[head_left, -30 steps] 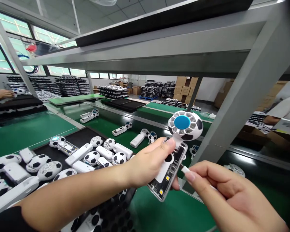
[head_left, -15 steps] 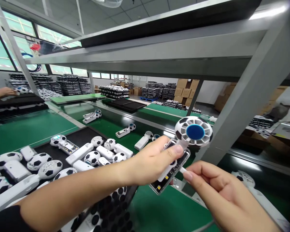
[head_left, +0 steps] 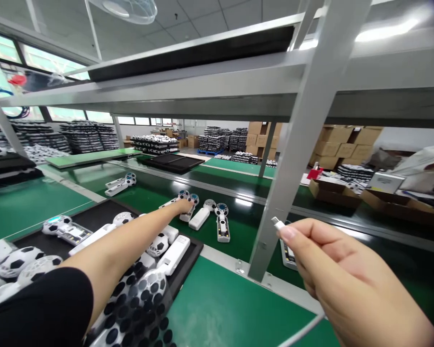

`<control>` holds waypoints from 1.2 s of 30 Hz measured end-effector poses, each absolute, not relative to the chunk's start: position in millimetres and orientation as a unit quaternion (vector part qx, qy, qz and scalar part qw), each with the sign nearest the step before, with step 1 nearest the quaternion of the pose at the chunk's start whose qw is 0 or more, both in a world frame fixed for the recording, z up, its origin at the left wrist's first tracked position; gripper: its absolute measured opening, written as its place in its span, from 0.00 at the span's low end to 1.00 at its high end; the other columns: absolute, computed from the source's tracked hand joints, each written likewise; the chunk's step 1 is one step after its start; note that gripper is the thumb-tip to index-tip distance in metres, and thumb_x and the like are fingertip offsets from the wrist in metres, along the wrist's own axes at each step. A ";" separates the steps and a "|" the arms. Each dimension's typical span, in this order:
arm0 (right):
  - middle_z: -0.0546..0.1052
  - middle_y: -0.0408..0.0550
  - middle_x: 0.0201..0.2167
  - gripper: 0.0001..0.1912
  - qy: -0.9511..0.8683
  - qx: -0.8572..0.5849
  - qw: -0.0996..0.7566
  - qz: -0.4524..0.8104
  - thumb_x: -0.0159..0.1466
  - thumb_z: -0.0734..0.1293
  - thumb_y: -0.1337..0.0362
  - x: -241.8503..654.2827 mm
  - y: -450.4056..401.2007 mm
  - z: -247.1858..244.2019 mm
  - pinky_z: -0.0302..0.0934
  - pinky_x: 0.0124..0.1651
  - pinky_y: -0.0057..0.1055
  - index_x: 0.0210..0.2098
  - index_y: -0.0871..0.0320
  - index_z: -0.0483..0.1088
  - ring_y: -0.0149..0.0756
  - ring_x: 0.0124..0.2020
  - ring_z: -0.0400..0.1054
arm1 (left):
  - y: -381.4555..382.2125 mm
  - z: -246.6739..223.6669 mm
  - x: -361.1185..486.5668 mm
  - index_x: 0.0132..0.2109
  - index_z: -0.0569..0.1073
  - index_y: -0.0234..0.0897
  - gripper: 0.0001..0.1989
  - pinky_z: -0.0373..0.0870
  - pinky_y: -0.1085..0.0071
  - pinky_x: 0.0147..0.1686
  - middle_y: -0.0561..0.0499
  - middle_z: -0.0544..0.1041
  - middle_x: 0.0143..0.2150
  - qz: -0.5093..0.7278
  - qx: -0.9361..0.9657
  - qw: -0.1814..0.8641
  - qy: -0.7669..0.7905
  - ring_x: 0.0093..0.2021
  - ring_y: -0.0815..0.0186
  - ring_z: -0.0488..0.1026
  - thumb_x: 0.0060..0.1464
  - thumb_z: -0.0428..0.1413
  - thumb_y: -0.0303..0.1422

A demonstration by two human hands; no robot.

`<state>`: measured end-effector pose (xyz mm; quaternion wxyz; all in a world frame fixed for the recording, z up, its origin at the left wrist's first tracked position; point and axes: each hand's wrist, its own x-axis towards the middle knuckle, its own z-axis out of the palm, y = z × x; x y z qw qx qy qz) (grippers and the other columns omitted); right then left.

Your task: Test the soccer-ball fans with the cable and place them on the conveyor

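Stretched across to the green conveyor belt, my left hand (head_left: 185,206) is closed on a small handheld fan (head_left: 193,198) with a football-patterned head. Its fingers are small in view and partly hidden. My right hand (head_left: 332,255) pinches a white USB cable plug (head_left: 279,224) between thumb and forefinger, metal tip upward; the cord (head_left: 304,331) trails below. Close to my left hand lie a closed white fan (head_left: 201,217) and a fan with its circuit board exposed (head_left: 223,228). Another open fan body (head_left: 288,255) is partly hidden behind my right hand.
A black tray (head_left: 192,254) of several football fans lies below my left arm, with dotted plastic sheeting (head_left: 137,308) in front. A slanted metal post (head_left: 291,159) stands between my hands. Overhead runs a grey shelf (head_left: 188,99). Cardboard boxes (head_left: 334,193) sit at right.
My left hand has carried the fan from beside the plug out to the belt at left. The plug is now apart from the fan, still in my right hand. The view has shifted right.
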<state>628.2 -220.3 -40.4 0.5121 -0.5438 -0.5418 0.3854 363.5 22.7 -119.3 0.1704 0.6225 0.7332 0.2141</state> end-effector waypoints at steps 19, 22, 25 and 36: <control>0.53 0.34 0.16 0.18 -0.597 -0.527 0.453 0.400 0.63 0.63 0.49 590.6 -206.3 -51.8 0.40 0.19 0.25 0.27 0.57 0.67 0.26 0.18 0.45 | -44.9 -87.9 390.7 0.39 0.74 0.31 0.19 0.73 0.71 0.33 0.43 0.77 0.38 0.319 0.570 0.552 0.519 0.33 0.66 0.75 0.61 0.44 0.41; 0.55 0.35 0.18 0.18 -0.611 -0.501 0.445 0.421 0.64 0.62 0.48 575.9 -195.1 -68.1 0.41 0.21 0.26 0.29 0.57 0.67 0.27 0.20 0.46 | -99.9 -75.6 390.7 0.41 0.73 0.32 0.20 0.71 0.76 0.27 0.46 0.74 0.34 0.394 0.509 0.624 0.442 0.27 0.71 0.71 0.62 0.46 0.45; 0.59 0.37 0.20 0.21 -0.615 -0.481 0.441 0.444 0.64 0.62 0.45 567.3 -191.0 -78.2 0.44 0.23 0.27 0.30 0.57 0.67 0.28 0.22 0.47 | -139.3 -71.0 396.9 0.43 0.73 0.32 0.21 0.70 0.77 0.24 0.47 0.73 0.32 0.437 0.417 0.722 0.337 0.26 0.71 0.71 0.61 0.50 0.48; 0.75 0.44 0.29 0.18 -0.613 -0.429 0.440 0.496 0.62 0.67 0.46 574.8 -202.2 -65.4 0.59 0.38 0.27 0.31 0.55 0.73 0.35 0.33 0.65 | -159.3 -64.8 404.1 0.47 0.69 0.35 0.25 0.70 0.74 0.22 0.49 0.74 0.33 0.413 0.463 0.724 0.302 0.23 0.69 0.73 0.54 0.57 0.52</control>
